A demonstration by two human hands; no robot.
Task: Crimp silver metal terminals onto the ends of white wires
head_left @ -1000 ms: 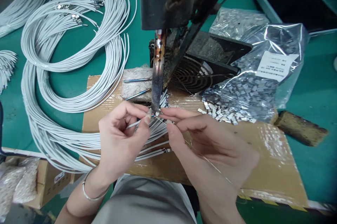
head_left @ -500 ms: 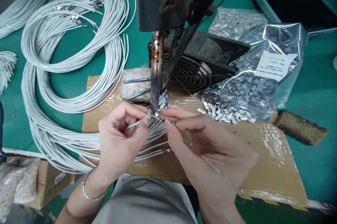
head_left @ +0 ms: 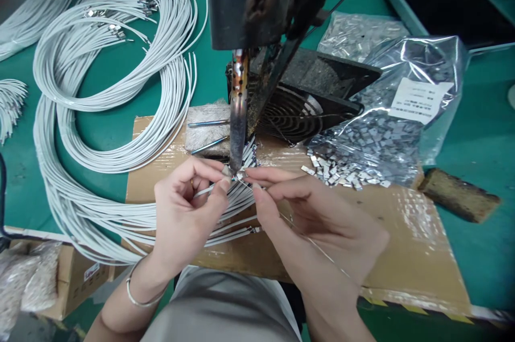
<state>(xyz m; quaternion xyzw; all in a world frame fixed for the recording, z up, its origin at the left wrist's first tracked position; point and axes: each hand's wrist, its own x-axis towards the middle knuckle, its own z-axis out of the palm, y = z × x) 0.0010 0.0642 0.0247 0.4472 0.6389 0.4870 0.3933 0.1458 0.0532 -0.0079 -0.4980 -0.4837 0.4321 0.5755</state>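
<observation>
My left hand (head_left: 191, 210) pinches a white cable (head_left: 204, 191) close to its end, just left of the soldering iron's tip (head_left: 236, 154). Between thumb and fingers, my right hand (head_left: 317, 218) holds a thin solder wire (head_left: 322, 251) whose end reaches the tip. A small metal piece (head_left: 240, 175) lies at the tip, between both hands' fingertips. The iron hangs upright from a black holder (head_left: 249, 7). More white cables (head_left: 237, 200) run beneath my hands over the cardboard (head_left: 402, 245).
Coiled white cable bundles (head_left: 108, 101) lie at the left. A black fan (head_left: 301, 109) stands behind the iron. Loose metal pieces (head_left: 341, 170), a clear bag (head_left: 426, 79) of them, a brown sponge (head_left: 458, 194) and a dark-screened device (head_left: 454, 7) are at the right.
My left hand has shifted slightly to the right. My right hand has moved very little, and the solder wire still reaches the iron's tip.
</observation>
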